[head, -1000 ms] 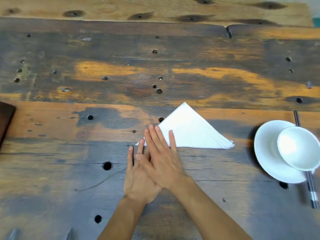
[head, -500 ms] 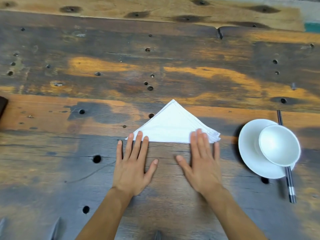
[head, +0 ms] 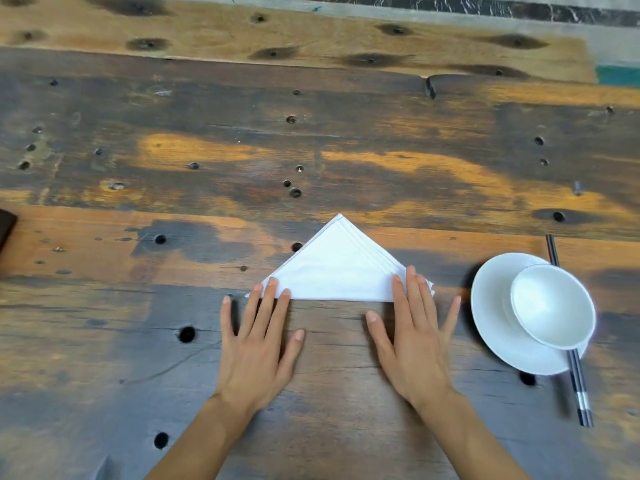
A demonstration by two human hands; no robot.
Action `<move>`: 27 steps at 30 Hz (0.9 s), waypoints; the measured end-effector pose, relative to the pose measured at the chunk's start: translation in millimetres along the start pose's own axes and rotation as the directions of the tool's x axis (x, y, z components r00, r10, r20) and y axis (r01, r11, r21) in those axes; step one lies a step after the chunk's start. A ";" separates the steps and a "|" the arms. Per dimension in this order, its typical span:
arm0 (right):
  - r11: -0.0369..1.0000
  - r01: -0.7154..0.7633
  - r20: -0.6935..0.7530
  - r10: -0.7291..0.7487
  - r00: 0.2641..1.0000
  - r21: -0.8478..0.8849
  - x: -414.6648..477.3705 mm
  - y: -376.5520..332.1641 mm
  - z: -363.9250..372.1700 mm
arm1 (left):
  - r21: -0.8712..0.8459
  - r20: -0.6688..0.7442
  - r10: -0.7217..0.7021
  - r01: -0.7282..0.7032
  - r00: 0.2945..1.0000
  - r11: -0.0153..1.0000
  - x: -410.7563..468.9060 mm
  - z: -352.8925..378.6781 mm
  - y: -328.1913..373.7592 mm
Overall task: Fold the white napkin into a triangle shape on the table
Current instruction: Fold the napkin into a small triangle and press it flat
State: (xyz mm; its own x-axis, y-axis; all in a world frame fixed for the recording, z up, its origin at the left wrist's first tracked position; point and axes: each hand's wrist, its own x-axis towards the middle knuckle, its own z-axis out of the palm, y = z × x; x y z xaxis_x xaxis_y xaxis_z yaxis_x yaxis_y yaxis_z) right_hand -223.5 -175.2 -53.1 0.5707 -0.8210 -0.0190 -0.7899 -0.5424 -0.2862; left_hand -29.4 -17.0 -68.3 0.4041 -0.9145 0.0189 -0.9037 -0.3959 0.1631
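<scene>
— Both hands have parted since a second ago. They lay stacked at the napkin's left corner, and now one sits at each end of its near edge. The napkin's long edge has also swung level.

— Take it from the left, then.

— The left hand (head: pixel 254 344) lies flat with its fingers straight and spread. Its fingertips press the left corner of the white napkin (head: pixel 337 271), and it grips nothing.

— And the napkin itself?

— It lies flat on the wooden surface (head: pixel 104 341), just ahead of the hands, and is already a triangle. The long edge faces the person and the apex points away. Layered hems show along the right slope.

— The right hand?

— The right hand (head: pixel 415 341) is also flat and unclenched, with its fingertips on the right corner. The layers there fan out slightly past the fingers.

— Further right?

— A white saucer (head: pixel 498 334) carries a white bowl (head: pixel 550 306), near the napkin but apart from it. A pair of chopsticks (head: pixel 578 393) is partly hidden by the bowl.

— So what remains?

— Little, I judge. The fold looks done, so what is left is pressing the crease, perhaps squaring those fanned layers, and lifting the hands off.
</scene>
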 end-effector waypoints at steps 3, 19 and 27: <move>0.993 0.096 -0.064 -0.091 0.994 0.067 28.1 -16.5 0.6 | -0.053 -0.113 0.086 -0.092 0.990 0.994 29.5 -7.2 5.8; 0.988 0.137 0.181 -0.123 0.976 -0.069 103.7 -21.9 23.4 | -0.020 0.217 0.425 -0.431 0.879 0.902 160.8 10.8 -1.1; 0.990 0.047 0.234 -0.015 0.972 -0.132 104.5 -31.4 14.4 | 0.030 0.222 0.300 -0.314 0.928 0.949 153.5 10.0 10.0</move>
State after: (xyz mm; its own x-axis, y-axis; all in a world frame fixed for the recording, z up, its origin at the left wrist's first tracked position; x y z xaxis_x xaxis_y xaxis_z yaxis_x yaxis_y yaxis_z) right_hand -135.8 -241.3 -59.9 0.6189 -0.7484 -0.2386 -0.7851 -0.5989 -0.1578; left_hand 22.1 -162.2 -73.6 0.0724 -0.9856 -0.1525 -0.9887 -0.0911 0.1193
